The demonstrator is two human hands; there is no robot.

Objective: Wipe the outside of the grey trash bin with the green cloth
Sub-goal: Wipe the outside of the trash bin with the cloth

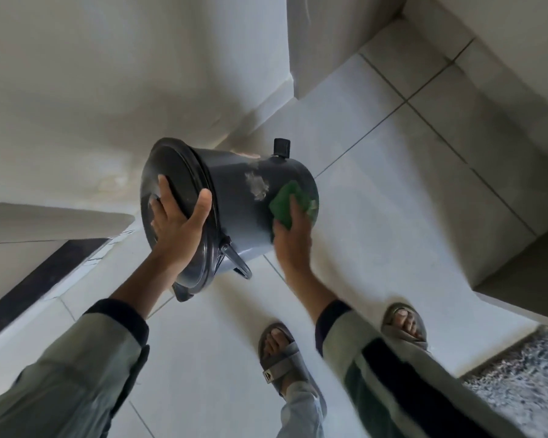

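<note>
A: Starting at our left, what have we got?

B: Our left hand (178,229) is clamped over the lid end of the grey trash bin (234,210), fingers spread on the lid, thumb hooked over its rim. We hold the bin tipped in the air above the tiled floor (377,222), clear of it.

A: And its long axis?

B: It runs from the lid at our left, up and away to the base at the right, where the black pedal (281,148) sticks out. Pale smudges (257,186) sit mid-wall.

A: Then the right?

B: Our right hand (293,235) presses the green cloth (287,207) flat on the wall near the base, fingers closed over it. That hand is nearer the smudges, which lie just left of the cloth, so we judge the stroke should travel along the axis toward the lid.
</note>
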